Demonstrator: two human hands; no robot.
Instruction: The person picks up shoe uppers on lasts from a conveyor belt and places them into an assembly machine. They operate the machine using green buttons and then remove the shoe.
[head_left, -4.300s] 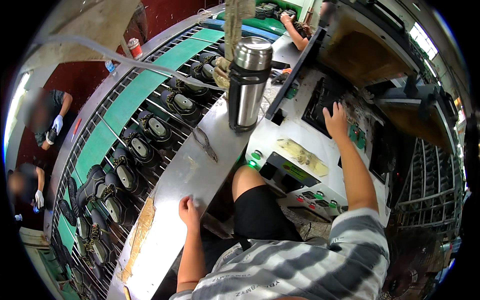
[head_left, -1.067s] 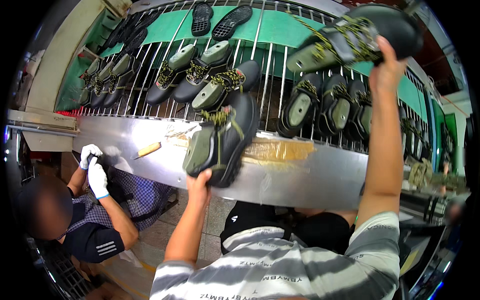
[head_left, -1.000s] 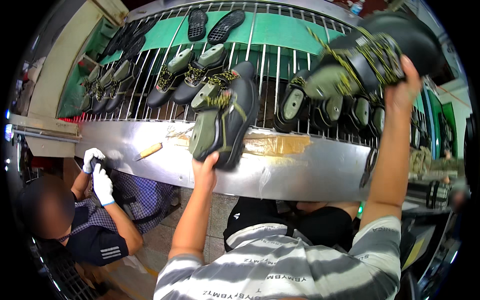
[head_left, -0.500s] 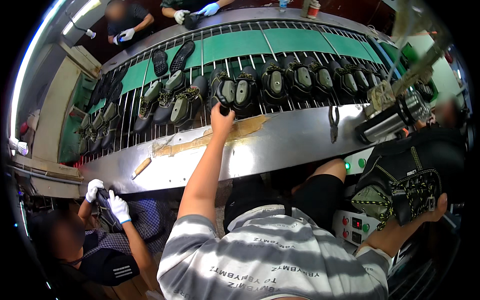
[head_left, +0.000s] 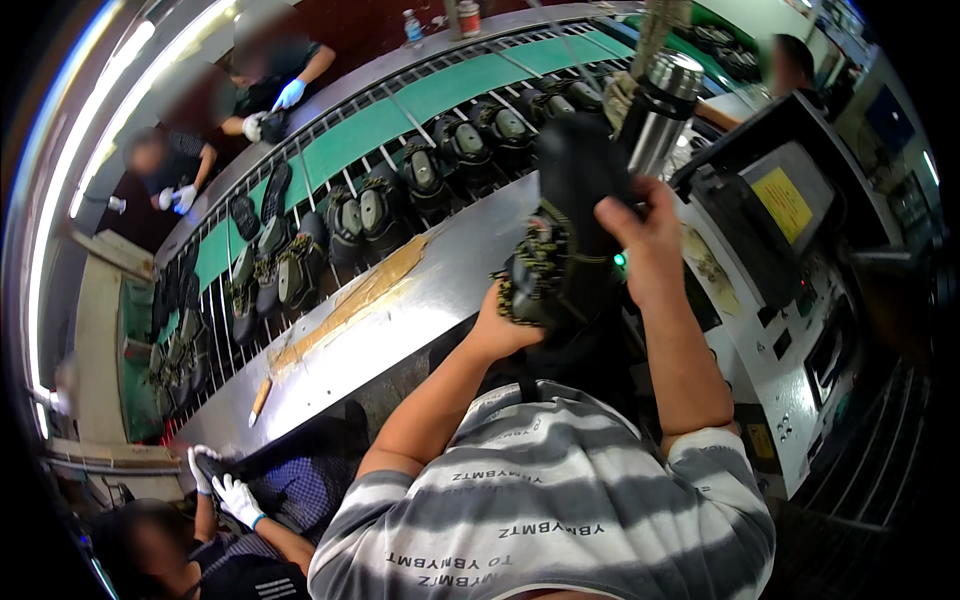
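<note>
Running from the near left to the far right, a conveyor (head_left: 440, 85) with a green belt and metal rods carries a row of dark shoes (head_left: 425, 180). A bare steel ledge (head_left: 400, 300) borders its near edge, with a strip of brown tape along it and a small wooden-handled tool (head_left: 260, 398) lying at its near left end. At right stands a machine with a pale control panel (head_left: 790, 340) and a yellow label. A steel flask (head_left: 660, 110) stands upright at the far end of the ledge, just left of the machine.

Both hands hold one black shoe (head_left: 570, 230) in front of the chest, above the near edge of the ledge and apart from the belt. The left hand (head_left: 497, 325) closes around the shoe's lower, laced end. The right hand (head_left: 648, 235) grips its upper part from the right, fingers wrapped over the side. The shoe is tilted, its upper end toward the flask.

Gloved people work at the far left of the belt; another gloved person (head_left: 225, 495) sits at near left.
</note>
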